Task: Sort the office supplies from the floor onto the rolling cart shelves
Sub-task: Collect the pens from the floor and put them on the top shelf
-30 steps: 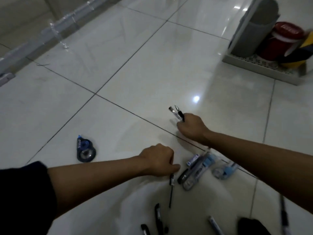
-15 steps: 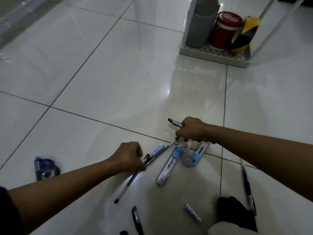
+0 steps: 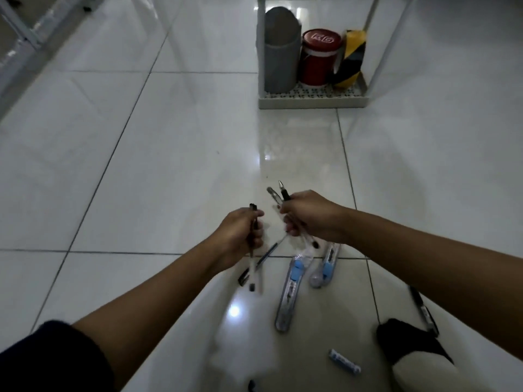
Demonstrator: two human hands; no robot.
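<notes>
gathering is the step in hand — both hands are lifted off the floor (image 3: pixel 175 142) with pens in them. the left hand (image 3: pixel 240 236) has its fingers curled round a pen (image 3: pixel 254 250) that hangs down blurred, and the right hand (image 3: pixel 308 216) grips a small bunch of pens (image 3: pixel 278 193) whose tips stick up past the knuckles. still on the floor lie two utility knives (image 3: pixel 291 290) just below the hands, a dark pen (image 3: pixel 260 260) between them and the left hand, another pen (image 3: pixel 423 309) at the right near a dark sock (image 3: pixel 407 343), and a small blue-and-white piece (image 3: pixel 343 364) close to the viewer. the rolling cart (image 3: pixel 308 101) stands well apart ahead, its bottom shelf holding a grey cup (image 3: pixel 278 52), a red tin (image 3: pixel 319 58) and a yellow-black roll (image 3: pixel 352 58). the next move, i judge, calls for pooling the pens into one hand — or carrying them to the cart, likely into the cup.
</notes>
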